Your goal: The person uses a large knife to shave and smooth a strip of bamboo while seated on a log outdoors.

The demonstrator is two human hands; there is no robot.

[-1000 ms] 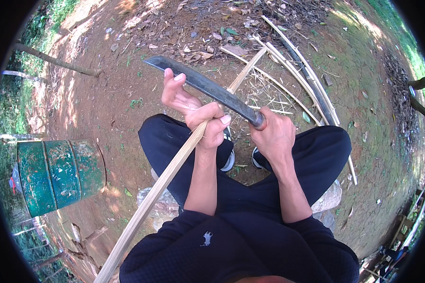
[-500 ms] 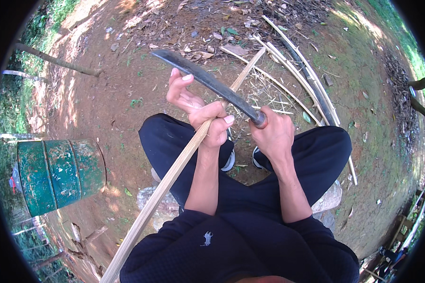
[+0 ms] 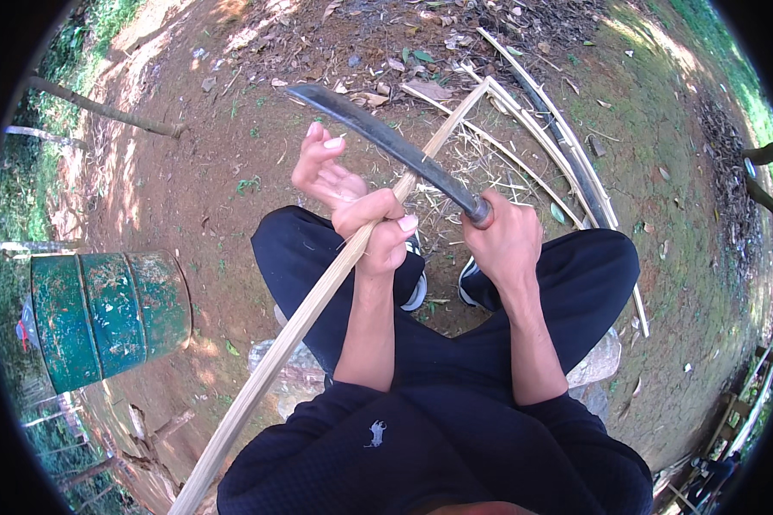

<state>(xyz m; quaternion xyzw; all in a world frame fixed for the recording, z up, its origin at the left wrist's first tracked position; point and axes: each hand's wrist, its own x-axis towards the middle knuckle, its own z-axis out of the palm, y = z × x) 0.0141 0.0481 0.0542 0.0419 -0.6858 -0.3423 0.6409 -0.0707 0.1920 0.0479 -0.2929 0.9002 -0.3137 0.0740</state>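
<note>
Over brown dirt [image 3: 206, 189], the wooden strip [image 3: 296, 330] was gripped in the left hand [image 3: 356, 204], while the knife [image 3: 393, 143], clasped across it by the right hand [image 3: 505, 239], was best angled shallowly, clear of the left.

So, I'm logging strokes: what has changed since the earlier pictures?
The right hand and its long knife shifted slightly rightward and away from the body, along the pale strip. Nothing was taken or released; the left hand still holds the strip.

Wooden strip [image 3: 275, 360]: tan. Machete blade [image 3: 378, 136]: dark grey. Drum [image 3: 114, 318]: green, rust-patched. Soil [image 3: 215, 189]: reddish-brown.
</note>
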